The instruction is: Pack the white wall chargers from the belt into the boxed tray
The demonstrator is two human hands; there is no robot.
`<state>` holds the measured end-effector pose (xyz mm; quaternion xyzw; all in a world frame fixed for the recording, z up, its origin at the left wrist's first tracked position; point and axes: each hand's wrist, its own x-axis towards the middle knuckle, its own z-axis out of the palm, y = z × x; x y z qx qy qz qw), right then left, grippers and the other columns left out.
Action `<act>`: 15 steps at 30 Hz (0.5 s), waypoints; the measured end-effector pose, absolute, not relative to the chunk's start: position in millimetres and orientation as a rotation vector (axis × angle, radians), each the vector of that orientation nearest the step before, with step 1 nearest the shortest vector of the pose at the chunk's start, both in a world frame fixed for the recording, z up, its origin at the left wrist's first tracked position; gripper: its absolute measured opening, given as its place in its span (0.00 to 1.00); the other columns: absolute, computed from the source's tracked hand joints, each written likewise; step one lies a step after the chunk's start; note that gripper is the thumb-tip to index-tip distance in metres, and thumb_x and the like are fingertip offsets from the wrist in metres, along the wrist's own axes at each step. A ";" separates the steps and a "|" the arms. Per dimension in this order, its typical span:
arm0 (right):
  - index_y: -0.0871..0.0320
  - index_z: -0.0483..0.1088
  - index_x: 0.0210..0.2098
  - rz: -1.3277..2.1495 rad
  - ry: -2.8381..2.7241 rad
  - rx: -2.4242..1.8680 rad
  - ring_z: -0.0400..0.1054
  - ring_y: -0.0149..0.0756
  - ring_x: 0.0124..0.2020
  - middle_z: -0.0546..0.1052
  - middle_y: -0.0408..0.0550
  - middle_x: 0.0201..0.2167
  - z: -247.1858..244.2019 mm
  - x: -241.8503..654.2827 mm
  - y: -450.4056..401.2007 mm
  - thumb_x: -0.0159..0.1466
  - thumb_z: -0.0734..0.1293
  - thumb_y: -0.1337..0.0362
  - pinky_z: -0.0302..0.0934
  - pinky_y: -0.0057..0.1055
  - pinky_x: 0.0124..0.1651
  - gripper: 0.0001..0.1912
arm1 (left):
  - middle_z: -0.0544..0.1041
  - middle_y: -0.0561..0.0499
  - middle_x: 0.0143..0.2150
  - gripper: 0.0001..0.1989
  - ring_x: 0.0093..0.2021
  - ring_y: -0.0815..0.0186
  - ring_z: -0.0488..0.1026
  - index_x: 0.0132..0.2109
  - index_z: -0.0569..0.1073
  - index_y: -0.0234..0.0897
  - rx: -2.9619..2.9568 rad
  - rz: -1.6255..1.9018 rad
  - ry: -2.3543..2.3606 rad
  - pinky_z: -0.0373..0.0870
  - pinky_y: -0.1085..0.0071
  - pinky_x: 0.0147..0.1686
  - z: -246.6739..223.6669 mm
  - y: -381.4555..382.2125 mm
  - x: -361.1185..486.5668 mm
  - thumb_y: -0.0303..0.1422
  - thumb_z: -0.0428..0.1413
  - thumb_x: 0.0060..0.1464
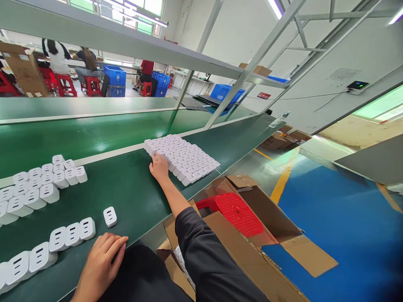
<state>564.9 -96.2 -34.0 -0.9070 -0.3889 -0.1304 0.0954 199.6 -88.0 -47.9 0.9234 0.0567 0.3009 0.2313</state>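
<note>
My right hand point(159, 166) reaches out to the near left edge of a tightly packed block of white chargers point(189, 158). Its fingers are bent down on a charger at that edge, which they partly cover. My left hand point(103, 261) rests palm down at the bench's front edge, fingers loosely laid out and nothing in them. Just beyond it, a single charger point(110, 217) with dark port slots stands alone. A row of chargers point(73, 234) runs to the left of this hand, and another group point(40, 184) stands farther back.
The green bench point(126, 184) has a white strip and a shelf frame point(226, 96) behind. Below its front edge on the right are open cardboard boxes point(245, 256) and a red stool point(239, 214). People sit at the back near blue crates point(115, 75).
</note>
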 end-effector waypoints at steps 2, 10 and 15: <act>0.63 0.66 0.62 -0.369 -1.120 -2.704 0.62 0.52 0.58 0.63 0.59 0.66 -33.7 565.6 -97.1 0.67 0.56 0.65 0.61 0.47 0.55 0.25 | 0.77 0.50 0.39 0.10 0.39 0.66 0.72 0.51 0.72 0.39 2.545 0.823 0.147 0.68 0.69 0.40 -47.2 -87.8 199.5 0.29 0.53 0.64; 0.61 0.67 0.60 -0.320 -1.021 -2.752 0.65 0.51 0.56 0.63 0.59 0.65 -32.6 565.0 -97.8 0.68 0.56 0.64 0.62 0.44 0.54 0.24 | 0.77 0.51 0.38 0.09 0.38 0.67 0.71 0.51 0.72 0.39 2.553 0.843 0.138 0.68 0.70 0.41 -44.8 -88.6 202.1 0.29 0.53 0.65; 0.61 0.68 0.59 -0.318 -0.978 -2.764 0.64 0.52 0.56 0.64 0.59 0.65 -31.8 564.1 -97.7 0.67 0.57 0.63 0.61 0.44 0.54 0.23 | 0.77 0.50 0.38 0.09 0.38 0.66 0.72 0.51 0.73 0.39 2.551 0.832 0.158 0.68 0.69 0.40 -46.5 -88.0 201.3 0.29 0.53 0.64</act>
